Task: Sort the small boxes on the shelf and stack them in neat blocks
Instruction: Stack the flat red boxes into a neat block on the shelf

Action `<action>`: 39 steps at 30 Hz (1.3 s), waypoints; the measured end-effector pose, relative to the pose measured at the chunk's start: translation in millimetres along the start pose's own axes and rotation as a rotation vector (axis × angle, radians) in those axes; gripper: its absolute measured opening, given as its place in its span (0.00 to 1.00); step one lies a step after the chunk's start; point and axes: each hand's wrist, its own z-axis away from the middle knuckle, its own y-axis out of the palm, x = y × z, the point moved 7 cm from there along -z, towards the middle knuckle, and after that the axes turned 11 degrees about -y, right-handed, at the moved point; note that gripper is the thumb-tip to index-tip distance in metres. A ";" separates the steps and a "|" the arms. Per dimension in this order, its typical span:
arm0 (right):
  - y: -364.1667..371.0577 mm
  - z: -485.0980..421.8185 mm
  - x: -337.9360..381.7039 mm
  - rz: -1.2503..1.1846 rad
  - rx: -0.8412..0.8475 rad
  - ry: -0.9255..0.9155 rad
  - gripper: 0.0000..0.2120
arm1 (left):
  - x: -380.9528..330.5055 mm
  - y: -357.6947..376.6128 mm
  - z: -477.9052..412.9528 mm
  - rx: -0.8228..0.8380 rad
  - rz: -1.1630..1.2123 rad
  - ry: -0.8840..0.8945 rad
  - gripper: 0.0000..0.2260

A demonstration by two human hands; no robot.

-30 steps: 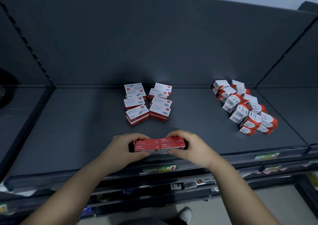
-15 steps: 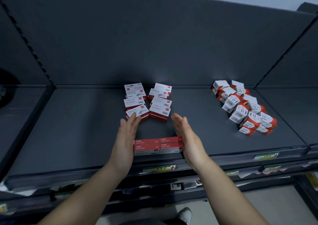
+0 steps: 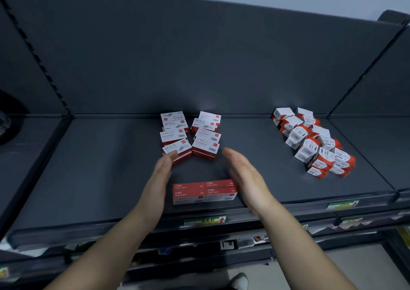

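Hands now off red block (image 3: 204,192) | left hand (image 3: 159,176), right hand (image 3: 244,174) flat, empty | step: reaching loose white boxes (image 3: 190,134) | next: square them between palms

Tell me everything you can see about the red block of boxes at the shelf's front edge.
The red block is small cardboard-looking boxes stacked in two side-by-side columns, red faces with white print toward the camera, the lowest row pale. The right column sits slightly out of line with the left. It rests flat near the front edge of the dark shelf. The open left hand and right hand flank it; contact is unclear.
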 end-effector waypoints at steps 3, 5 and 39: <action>-24.4 -16.6 14.8 0.140 -0.186 -0.035 0.06 | -6.8 -35.2 -14.5 -0.211 -0.271 0.020 0.15; -31.3 -33.7 17.3 0.274 -0.208 -0.014 0.05 | -15.4 -50.5 -30.8 -0.331 -0.504 0.017 0.15; 3.9 -39.9 39.6 -0.260 0.094 -0.027 0.20 | -52.8 -13.1 -44.8 0.075 0.179 -0.013 0.05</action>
